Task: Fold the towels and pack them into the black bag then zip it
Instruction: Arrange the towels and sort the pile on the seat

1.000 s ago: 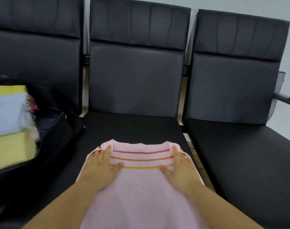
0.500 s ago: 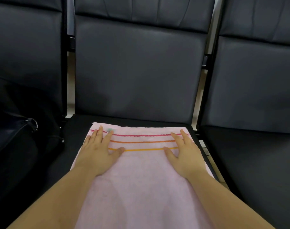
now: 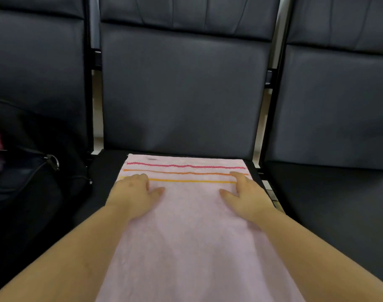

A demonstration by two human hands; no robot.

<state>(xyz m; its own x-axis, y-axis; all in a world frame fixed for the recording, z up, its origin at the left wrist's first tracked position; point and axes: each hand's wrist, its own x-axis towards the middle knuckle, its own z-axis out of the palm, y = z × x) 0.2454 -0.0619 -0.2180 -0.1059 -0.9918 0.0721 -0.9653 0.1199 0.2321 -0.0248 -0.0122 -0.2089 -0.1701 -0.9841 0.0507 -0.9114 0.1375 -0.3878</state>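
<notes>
The pink towel (image 3: 192, 225) lay spread flat on the middle seat (image 3: 103, 168), its striped end at twelve o'clock, running toward me at six. My left hand (image 3: 133, 192) pressed its ten o'clock edge and my right hand (image 3: 247, 195) its two o'clock edge, fingers bent onto the cloth, clutching nothing that I could tell. The black bag (image 3: 31, 182) sat at nine o'clock, apparently unzipped, some cloth showing at its mouth. I judged this towel not yet folded, with packing and zipping left.
</notes>
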